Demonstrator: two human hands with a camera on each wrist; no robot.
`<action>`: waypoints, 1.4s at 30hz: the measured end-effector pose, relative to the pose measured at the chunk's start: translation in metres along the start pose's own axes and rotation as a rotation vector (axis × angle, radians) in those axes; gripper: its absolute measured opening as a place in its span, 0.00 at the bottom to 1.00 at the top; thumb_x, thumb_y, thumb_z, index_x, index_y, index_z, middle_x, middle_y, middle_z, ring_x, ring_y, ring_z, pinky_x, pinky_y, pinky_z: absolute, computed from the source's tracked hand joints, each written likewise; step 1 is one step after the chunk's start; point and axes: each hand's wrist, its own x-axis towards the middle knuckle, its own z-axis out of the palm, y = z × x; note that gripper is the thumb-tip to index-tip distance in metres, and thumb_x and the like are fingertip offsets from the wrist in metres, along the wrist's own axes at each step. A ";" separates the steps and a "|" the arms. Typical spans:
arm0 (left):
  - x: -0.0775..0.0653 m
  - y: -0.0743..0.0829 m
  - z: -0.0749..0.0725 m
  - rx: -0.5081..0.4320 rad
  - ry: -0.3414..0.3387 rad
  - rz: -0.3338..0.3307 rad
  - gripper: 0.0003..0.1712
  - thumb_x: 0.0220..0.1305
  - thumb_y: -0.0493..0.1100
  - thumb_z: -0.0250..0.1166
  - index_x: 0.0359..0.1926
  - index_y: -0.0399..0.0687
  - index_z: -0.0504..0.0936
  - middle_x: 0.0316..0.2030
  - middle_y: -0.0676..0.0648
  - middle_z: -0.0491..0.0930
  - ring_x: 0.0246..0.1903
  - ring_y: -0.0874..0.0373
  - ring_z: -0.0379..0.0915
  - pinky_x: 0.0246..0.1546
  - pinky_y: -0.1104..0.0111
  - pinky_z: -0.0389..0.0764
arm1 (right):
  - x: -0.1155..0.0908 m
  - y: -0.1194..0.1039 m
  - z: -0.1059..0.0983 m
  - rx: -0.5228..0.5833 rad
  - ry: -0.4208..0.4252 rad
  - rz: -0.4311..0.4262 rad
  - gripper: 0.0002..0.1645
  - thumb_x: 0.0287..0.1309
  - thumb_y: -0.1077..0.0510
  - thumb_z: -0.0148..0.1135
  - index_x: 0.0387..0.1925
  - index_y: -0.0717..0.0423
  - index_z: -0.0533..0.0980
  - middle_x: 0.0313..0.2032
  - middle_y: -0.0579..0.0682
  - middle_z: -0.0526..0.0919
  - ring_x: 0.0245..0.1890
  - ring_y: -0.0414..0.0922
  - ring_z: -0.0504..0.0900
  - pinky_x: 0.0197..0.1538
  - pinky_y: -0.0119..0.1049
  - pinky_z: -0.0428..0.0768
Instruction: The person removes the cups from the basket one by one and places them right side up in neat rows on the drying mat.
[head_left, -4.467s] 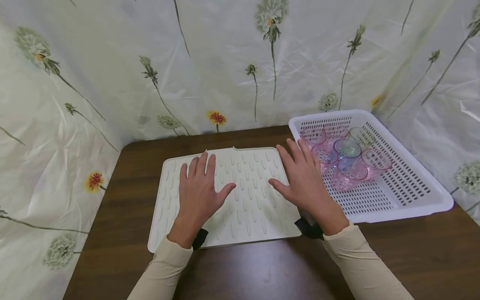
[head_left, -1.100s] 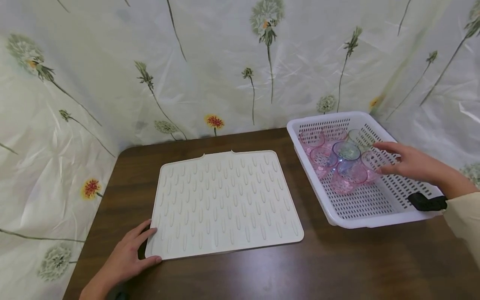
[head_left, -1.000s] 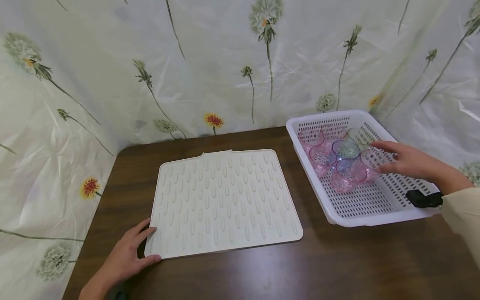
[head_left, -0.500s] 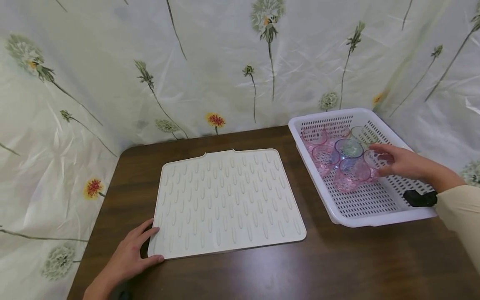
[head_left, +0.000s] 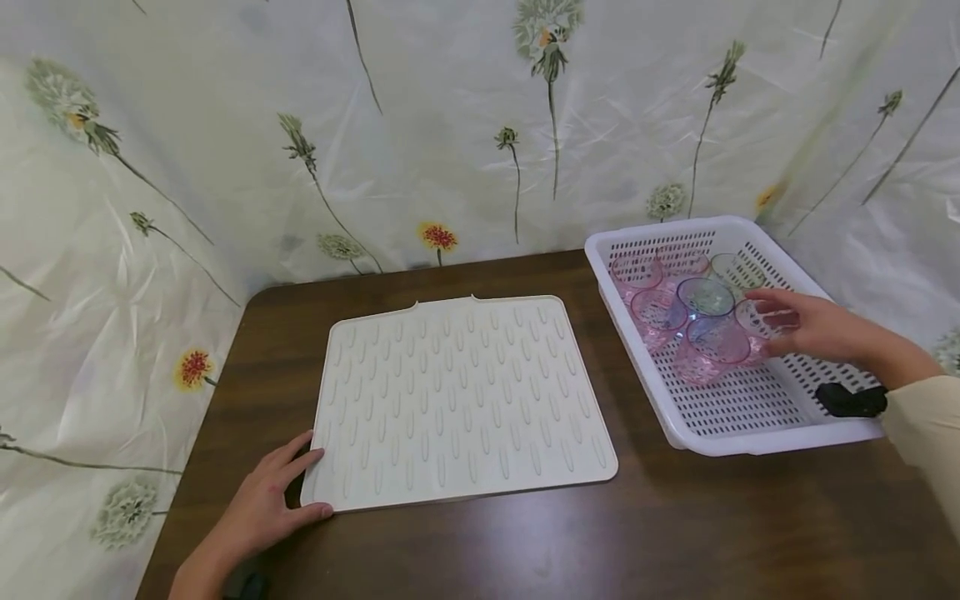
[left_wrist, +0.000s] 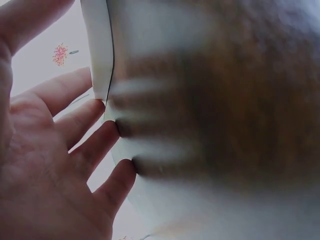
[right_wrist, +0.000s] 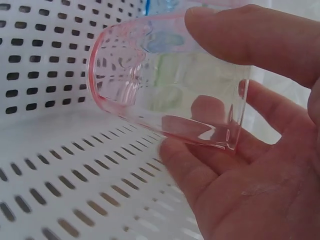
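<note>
A white ribbed mat (head_left: 461,400) lies on the brown table. My left hand (head_left: 258,508) spans its front left corner, thumb at the front edge and fingertips at the left edge; in the left wrist view, the fingers (left_wrist: 82,120) are spread and fairly straight. At the right, inside a white perforated basket (head_left: 780,437), my right hand (head_left: 832,333) holds a clear glass with a pink rim (right_wrist: 132,97). Its thumb lies along one side of the glass and its fingers curl on the other. The hand partly covers this glass in the head view.
Several other tinted glasses stand close together in the basket, among them a blue-rimmed glass (head_left: 705,297), a pink front glass (head_left: 708,354) and a greenish glass (head_left: 738,271). A flowered curtain (head_left: 412,150) hangs behind and beside the table.
Earlier, both hands hovered over the mat; the left has since moved to its front left corner, the right into the basket. Over the last second, the right fingers have come in around the glass.
</note>
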 end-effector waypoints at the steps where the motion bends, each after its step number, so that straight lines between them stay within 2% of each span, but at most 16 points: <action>1: 0.000 0.000 0.000 0.003 -0.004 -0.001 0.45 0.47 0.60 0.77 0.62 0.41 0.78 0.70 0.37 0.67 0.65 0.34 0.66 0.54 0.39 0.73 | -0.001 -0.001 -0.001 -0.001 0.006 -0.002 0.58 0.54 0.54 0.71 0.76 0.63 0.47 0.69 0.77 0.54 0.64 0.77 0.59 0.57 0.74 0.69; 7: 0.000 0.000 0.000 0.006 -0.016 -0.010 0.46 0.47 0.60 0.77 0.63 0.41 0.77 0.71 0.37 0.66 0.65 0.33 0.65 0.55 0.38 0.73 | -0.012 -0.006 -0.012 -0.002 0.042 -0.005 0.59 0.56 0.55 0.70 0.76 0.65 0.42 0.69 0.77 0.53 0.64 0.77 0.58 0.56 0.74 0.69; 13: 0.000 0.003 0.000 0.002 -0.023 -0.017 0.48 0.47 0.59 0.77 0.65 0.38 0.75 0.73 0.34 0.62 0.66 0.32 0.64 0.56 0.39 0.73 | -0.022 -0.011 -0.022 0.014 0.112 0.025 0.64 0.57 0.53 0.70 0.75 0.71 0.36 0.69 0.78 0.52 0.64 0.76 0.56 0.59 0.75 0.66; 21: 0.000 0.004 0.001 0.014 -0.024 -0.015 0.51 0.46 0.59 0.78 0.66 0.35 0.72 0.70 0.35 0.67 0.65 0.34 0.65 0.57 0.41 0.73 | -0.034 -0.014 -0.039 0.019 0.229 0.025 0.61 0.59 0.50 0.68 0.77 0.64 0.39 0.68 0.77 0.53 0.61 0.76 0.60 0.55 0.77 0.67; 25: 0.000 0.004 0.001 0.011 -0.029 -0.018 0.51 0.47 0.59 0.77 0.66 0.35 0.72 0.70 0.35 0.67 0.65 0.34 0.65 0.57 0.40 0.73 | -0.039 -0.019 -0.043 0.040 0.260 0.013 0.61 0.59 0.51 0.67 0.78 0.60 0.38 0.69 0.78 0.53 0.61 0.77 0.59 0.56 0.79 0.63; 31: 0.000 0.004 0.001 -0.002 -0.024 -0.008 0.50 0.48 0.58 0.77 0.66 0.35 0.72 0.71 0.35 0.66 0.65 0.34 0.65 0.57 0.40 0.73 | -0.040 -0.026 -0.043 0.076 0.300 -0.010 0.59 0.60 0.51 0.66 0.78 0.58 0.38 0.70 0.76 0.53 0.62 0.76 0.58 0.55 0.80 0.61; 33: 0.000 0.004 0.001 -0.001 -0.020 -0.006 0.50 0.48 0.58 0.77 0.66 0.35 0.72 0.71 0.34 0.66 0.65 0.34 0.65 0.57 0.40 0.73 | -0.039 -0.026 -0.044 0.094 0.312 -0.023 0.59 0.61 0.50 0.66 0.79 0.54 0.38 0.71 0.75 0.52 0.62 0.75 0.58 0.55 0.80 0.61; 34: 0.000 0.004 0.001 0.001 -0.018 -0.004 0.50 0.48 0.58 0.77 0.66 0.35 0.72 0.71 0.34 0.66 0.65 0.34 0.65 0.57 0.40 0.73 | -0.038 -0.026 -0.045 0.101 0.319 -0.027 0.58 0.61 0.49 0.66 0.79 0.50 0.38 0.72 0.74 0.52 0.62 0.73 0.58 0.55 0.81 0.61; 37: 0.000 0.004 0.001 0.001 -0.016 -0.004 0.50 0.48 0.58 0.77 0.66 0.35 0.72 0.71 0.34 0.65 0.65 0.34 0.65 0.57 0.41 0.73 | -0.036 -0.026 -0.047 0.126 0.352 -0.039 0.57 0.61 0.48 0.66 0.79 0.38 0.39 0.76 0.66 0.53 0.63 0.55 0.64 0.56 0.80 0.62; 39: 0.000 0.004 0.001 -0.002 -0.015 -0.007 0.50 0.48 0.58 0.77 0.66 0.35 0.72 0.71 0.35 0.65 0.65 0.34 0.65 0.57 0.40 0.73 | -0.034 -0.027 -0.049 0.143 0.369 -0.053 0.56 0.61 0.47 0.66 0.78 0.32 0.40 0.78 0.58 0.53 0.60 0.40 0.65 0.57 0.80 0.62; 41: 0.000 0.005 0.001 -0.005 -0.020 -0.014 0.51 0.48 0.58 0.77 0.67 0.35 0.71 0.71 0.35 0.65 0.66 0.34 0.65 0.57 0.40 0.72 | -0.033 -0.031 -0.050 0.155 0.379 -0.073 0.56 0.61 0.48 0.66 0.78 0.32 0.41 0.78 0.54 0.54 0.58 0.36 0.64 0.57 0.80 0.62; 42: 0.000 0.005 0.001 -0.006 -0.021 -0.016 0.51 0.48 0.58 0.77 0.67 0.35 0.71 0.71 0.35 0.65 0.66 0.33 0.64 0.58 0.40 0.72 | -0.032 -0.033 -0.051 0.158 0.382 -0.079 0.55 0.61 0.48 0.66 0.78 0.32 0.42 0.78 0.51 0.54 0.61 0.38 0.63 0.58 0.80 0.61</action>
